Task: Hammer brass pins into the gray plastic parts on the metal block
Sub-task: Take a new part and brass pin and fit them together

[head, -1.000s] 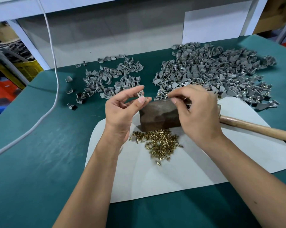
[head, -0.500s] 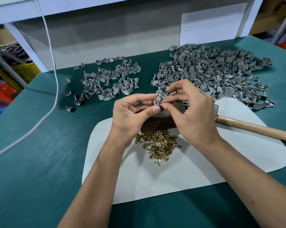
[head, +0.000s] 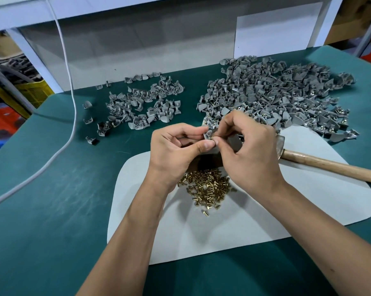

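A: Going from the left, what are you seeing?

B: I am seeing a small pile (head: 146, 105) of gray parts, then a big pile (head: 282, 97) at the right. Both are too many for me to count. My left hand (head: 176, 150) is pinching one gray part (head: 209, 134) between thumb and fingers, above the block (head: 233, 142), which my hands are mostly hiding. My right hand (head: 246, 150) is pinching at the same part with curled fingers; I cannot tell if a pin is between them.

A: How is the part handling?

B: I am judging it light, stiff and small, so I am holding it by the edges, leaving the hole free. The pins (head: 206, 186) are lying in one heap below the block, also uncountable. They are looking smooth and easy to drop.

A: And the hammer?

B: One hammer (head: 321, 165) is lying at the right, untouched. It is probably head-heavy.
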`<move>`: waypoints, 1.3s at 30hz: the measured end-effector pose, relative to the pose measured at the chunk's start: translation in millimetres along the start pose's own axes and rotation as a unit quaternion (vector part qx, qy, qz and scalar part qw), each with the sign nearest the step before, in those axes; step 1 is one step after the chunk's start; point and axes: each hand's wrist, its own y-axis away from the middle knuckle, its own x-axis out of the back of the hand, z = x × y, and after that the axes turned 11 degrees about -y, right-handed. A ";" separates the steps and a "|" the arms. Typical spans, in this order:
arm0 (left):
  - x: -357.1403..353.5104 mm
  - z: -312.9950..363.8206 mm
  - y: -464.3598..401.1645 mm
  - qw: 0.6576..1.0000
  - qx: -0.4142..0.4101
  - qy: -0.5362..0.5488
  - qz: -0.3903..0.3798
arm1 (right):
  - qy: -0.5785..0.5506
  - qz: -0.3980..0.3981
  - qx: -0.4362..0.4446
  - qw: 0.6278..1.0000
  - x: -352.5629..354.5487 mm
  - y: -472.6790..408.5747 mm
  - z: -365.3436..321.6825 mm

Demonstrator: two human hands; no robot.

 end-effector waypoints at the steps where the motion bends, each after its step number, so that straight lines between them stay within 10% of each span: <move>1: -0.5 -0.3 0.4 1.000 0.001 0.000 0.001 | 0.005 0.000 0.001 1.000 -0.2 0.3 0.3; 20: 8.1 3.9 0.1 0.999 0.028 0.030 -0.018 | 0.039 -0.040 0.101 0.993 7.2 -7.3 13.0; 39: -16.1 4.2 1.9 0.995 0.041 -0.069 0.058 | 0.056 -0.007 0.011 0.998 3.0 -3.5 8.0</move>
